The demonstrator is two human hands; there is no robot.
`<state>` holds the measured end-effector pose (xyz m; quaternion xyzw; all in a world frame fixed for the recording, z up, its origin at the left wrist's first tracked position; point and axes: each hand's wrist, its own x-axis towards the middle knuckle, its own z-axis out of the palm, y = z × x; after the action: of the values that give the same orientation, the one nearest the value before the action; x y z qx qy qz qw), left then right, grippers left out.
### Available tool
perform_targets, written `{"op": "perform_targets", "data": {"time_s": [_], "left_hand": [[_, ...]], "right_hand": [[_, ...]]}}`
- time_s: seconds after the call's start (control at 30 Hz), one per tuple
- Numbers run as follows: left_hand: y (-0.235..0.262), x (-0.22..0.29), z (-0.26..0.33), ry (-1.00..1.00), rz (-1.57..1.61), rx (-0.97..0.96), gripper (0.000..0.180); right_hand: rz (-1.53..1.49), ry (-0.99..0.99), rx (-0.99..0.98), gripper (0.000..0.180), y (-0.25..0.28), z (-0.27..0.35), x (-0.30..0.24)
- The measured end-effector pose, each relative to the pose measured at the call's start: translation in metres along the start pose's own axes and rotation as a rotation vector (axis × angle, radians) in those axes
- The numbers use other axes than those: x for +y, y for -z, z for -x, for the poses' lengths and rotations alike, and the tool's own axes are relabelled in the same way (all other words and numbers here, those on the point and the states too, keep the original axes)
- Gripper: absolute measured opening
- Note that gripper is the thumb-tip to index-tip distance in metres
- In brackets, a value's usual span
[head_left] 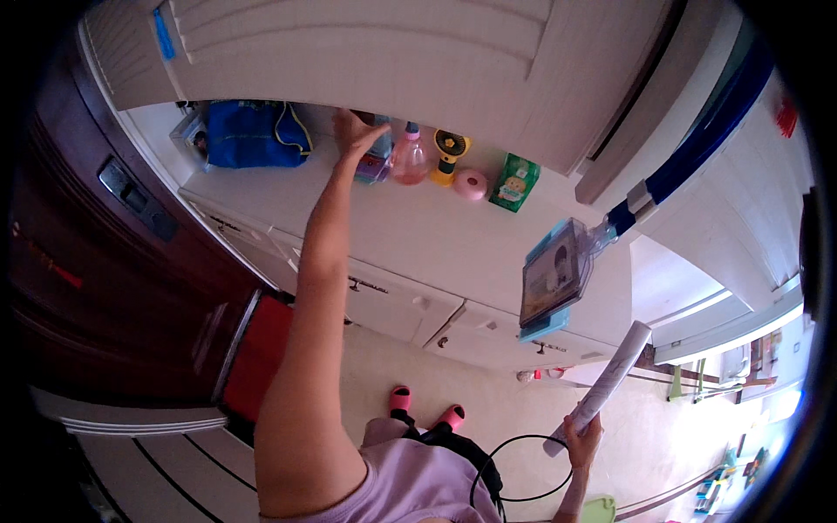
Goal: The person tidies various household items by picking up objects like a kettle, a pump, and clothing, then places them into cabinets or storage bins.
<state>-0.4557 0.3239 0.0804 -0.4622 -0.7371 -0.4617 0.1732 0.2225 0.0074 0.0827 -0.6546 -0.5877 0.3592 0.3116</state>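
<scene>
My left arm reaches up and forward to the cabinet's recessed counter. There my left hand (356,138) has its thumb stretched apart, while its upper fingers are partly cut off by the upper cabinet's lower edge. Close beside it are a grey-blue item (383,144), a small purple-and-blue box (372,170) and a clear pink spray bottle (408,159). A dark shape behind the thumb is too hidden to name. Low on the right, my right hand (584,442) is closed round the lower part of a white rolled-up sheet (606,383), which tilts up to the right.
On the counter stand a blue bag (253,135), a yellow-and-black handheld fan (449,157), a pink round roll (471,184) and a green packet (514,182). A card holder on a blue strap (562,270) hangs at the right. A dark red door (131,261) is left. A black cable (514,438) loops near my waist.
</scene>
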Motion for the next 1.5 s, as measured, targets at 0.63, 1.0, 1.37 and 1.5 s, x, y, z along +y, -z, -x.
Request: {"op": "perform_targets", "data": {"time_s": [0.63, 1.0, 1.37, 1.5], "left_hand": [[0.188, -0.079, 0.054, -0.013, -0.815, -0.718, 0.096], [-0.001, 0.045, 0.051, 0.327, -0.466, -0.821, 0.129], [-0.028, -0.011, 0.036, 0.337, -0.355, -0.823, 0.130], [-0.029, -0.022, 0.031, 0.209, -0.355, -0.878, 0.129]], "right_hand": [[-0.014, 0.063, 0.106, 0.040, 0.018, -0.002, 0.012], [0.003, 0.024, 0.113, 0.042, 0.006, -0.008, 0.001], [-0.056, -0.059, 0.208, 0.041, 0.019, 0.020, 0.032], [-0.112, -0.065, 0.186, 0.041, 0.015, 0.016, 0.035]]}}
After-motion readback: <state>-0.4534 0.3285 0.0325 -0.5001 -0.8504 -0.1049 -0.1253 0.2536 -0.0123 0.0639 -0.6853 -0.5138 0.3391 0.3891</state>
